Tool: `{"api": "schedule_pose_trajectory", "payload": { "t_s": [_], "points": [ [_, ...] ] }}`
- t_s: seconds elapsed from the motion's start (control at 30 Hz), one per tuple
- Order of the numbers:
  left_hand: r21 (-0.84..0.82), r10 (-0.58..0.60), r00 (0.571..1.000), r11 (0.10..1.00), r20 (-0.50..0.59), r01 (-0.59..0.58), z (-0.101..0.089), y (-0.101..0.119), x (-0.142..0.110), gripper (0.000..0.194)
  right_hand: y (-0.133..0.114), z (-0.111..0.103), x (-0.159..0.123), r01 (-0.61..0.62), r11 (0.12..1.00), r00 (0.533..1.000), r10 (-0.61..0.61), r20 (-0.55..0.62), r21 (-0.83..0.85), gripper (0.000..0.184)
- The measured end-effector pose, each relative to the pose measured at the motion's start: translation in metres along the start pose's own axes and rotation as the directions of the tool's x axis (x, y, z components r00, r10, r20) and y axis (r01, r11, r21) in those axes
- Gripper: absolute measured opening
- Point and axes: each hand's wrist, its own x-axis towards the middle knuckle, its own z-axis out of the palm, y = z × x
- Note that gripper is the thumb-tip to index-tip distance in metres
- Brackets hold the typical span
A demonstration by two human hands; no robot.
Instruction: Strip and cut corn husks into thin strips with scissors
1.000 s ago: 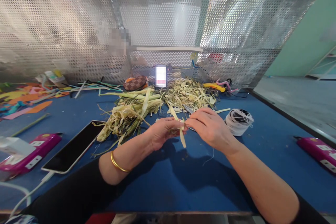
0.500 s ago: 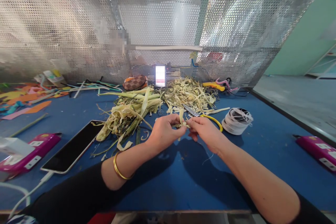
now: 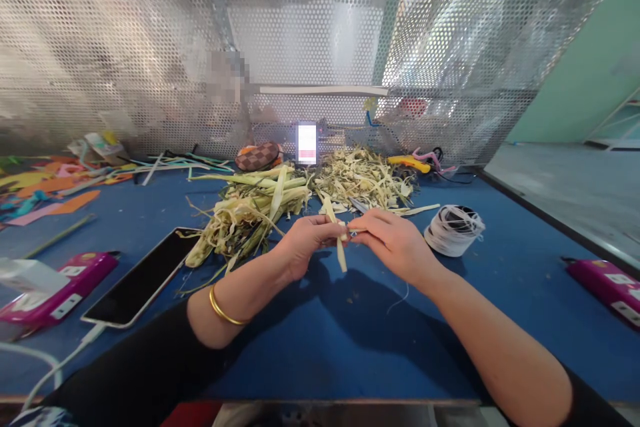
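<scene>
My left hand (image 3: 310, 240) is closed, its thumb and fingers pinching a pale corn husk strip (image 3: 341, 257) that points up and down past the fingertips. Close beside it, my right hand (image 3: 400, 240) is closed too, thumb and fingers pinching a thin end of the husk piece. Behind my right hand shows a blade of the scissors (image 3: 358, 205); the rest is covered. Just beyond my left hand lies a heap of long corn husks (image 3: 250, 210), and past both hands a pile of husk scraps (image 3: 367, 177).
A roll of white string (image 3: 451, 233) stands right of my right hand. At left are a phone (image 3: 143, 280) on a charging cable and a purple power strip (image 3: 65, 290). Another purple power strip (image 3: 607, 287) lies far right. A perforated metal screen (image 3: 310, 33) borders the blue table (image 3: 360, 353).
The husk strip has swung so its lower end now hangs below my left fingers. My right hand has turned over the scissors, hiding their yellow handle.
</scene>
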Motion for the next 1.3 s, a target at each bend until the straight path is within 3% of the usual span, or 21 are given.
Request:
{"api": "schedule_pose_trajectory", "payload": {
  "t_s": [0.17,0.3,0.4,0.5,0.63,0.77,0.83,1.0,1.17,1.23,1.3],
  "points": [
    [-0.061,-0.134,0.99,0.989,0.043,0.136,-0.001,-0.001,0.001,0.007,0.006,0.001,-0.001,0.099,0.99,0.995,-0.101,-0.008,-0.105,0.021],
    [-0.09,-0.192,0.979,0.976,0.066,0.198,-0.001,-0.002,0.0,0.014,0.007,0.003,-0.001,0.103,0.967,0.992,-0.117,-0.048,-0.233,0.023],
    [-0.06,-0.155,0.98,0.985,0.123,0.163,-0.003,-0.002,0.0,0.027,0.005,0.003,0.001,-0.011,0.991,0.999,0.004,-0.045,-0.136,0.024],
    [-0.002,-0.101,0.987,0.995,0.129,0.102,-0.003,-0.002,0.0,0.028,0.001,0.004,0.002,-0.219,0.975,0.976,0.219,0.004,0.037,0.024],
    [0.146,-0.015,0.997,0.989,0.069,0.005,0.001,-0.003,0.0,0.021,-0.003,0.009,0.003,-0.454,0.869,0.891,0.444,0.098,0.196,0.025],
    [0.188,0.077,0.995,0.978,0.057,-0.087,0.005,-0.004,-0.002,0.019,-0.003,0.014,0.002,-0.622,0.695,0.781,0.581,0.228,0.362,0.027],
    [0.224,0.086,0.994,0.97,0.06,-0.097,0.005,-0.005,-0.003,0.018,-0.002,0.016,0.001,-0.638,0.657,0.766,0.596,0.242,0.401,0.027],
    [0.3,0.009,0.995,0.953,0.095,-0.037,-0.001,-0.003,-0.001,0.016,-0.002,0.015,0.002,-0.568,0.729,0.819,0.545,0.177,0.381,0.026],
    [0.292,0.007,0.988,0.955,0.154,-0.052,-0.004,-0.003,0.001,0.021,-0.003,0.011,0.004,-0.549,0.753,0.832,0.533,0.152,0.364,0.025],
    [0.334,0.033,0.992,0.94,0.125,-0.074,-0.003,-0.005,0.001,0.022,-0.002,0.011,0.004,-0.579,0.701,0.808,0.561,0.18,0.416,0.025],
    [0.387,0.075,0.994,0.917,0.074,-0.098,-0.001,-0.006,0.0,0.022,-0.001,0.013,0.003,-0.628,0.585,0.759,0.604,0.241,0.513,0.026]
  ]
}}
